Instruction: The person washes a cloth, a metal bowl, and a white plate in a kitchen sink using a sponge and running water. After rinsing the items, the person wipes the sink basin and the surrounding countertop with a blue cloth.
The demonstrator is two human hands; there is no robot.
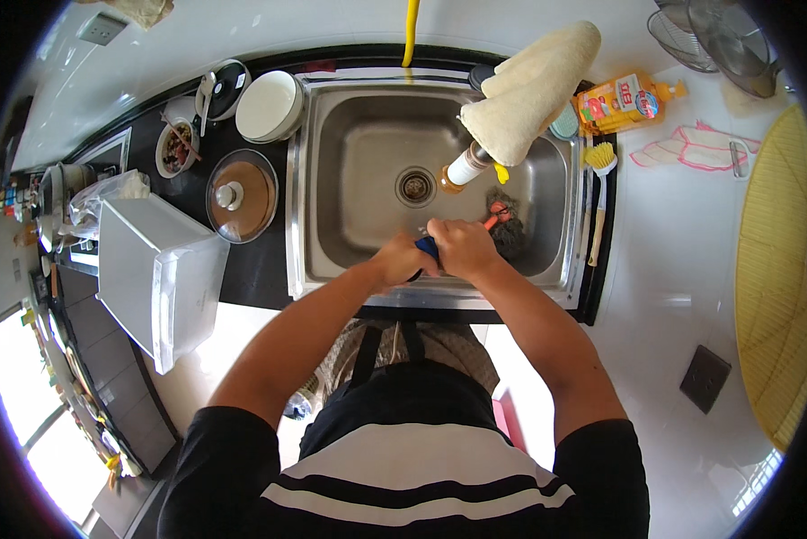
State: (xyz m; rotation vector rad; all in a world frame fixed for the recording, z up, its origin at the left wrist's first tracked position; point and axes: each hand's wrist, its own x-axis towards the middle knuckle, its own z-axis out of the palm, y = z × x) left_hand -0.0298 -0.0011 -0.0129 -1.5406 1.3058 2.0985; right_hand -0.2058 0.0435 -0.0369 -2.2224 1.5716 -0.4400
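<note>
Over the near edge of a stainless steel sink (356, 175), my left hand (403, 261) and my right hand (462, 248) are close together, gripping a dark blue object (428, 249) between them. Most of it is covered by my fingers, so its kind cannot be told. Just beyond my right hand, a scrubber with a red-orange handle (491, 222) and a dark, frizzy mass (508, 237) lie on the sink floor. Farther back hangs a cream towel (542, 87), with a bottle-like object with a white label (464, 168) below it. The drain (415, 187) is left of that object.
Left of the sink are stacked white bowls (269, 108), a glass lid (242, 195), a bowl of food (176, 148) and a large whitish box (161, 269). On the right are an orange soap bottle (619, 104) and a yellow-bristled brush (600, 158).
</note>
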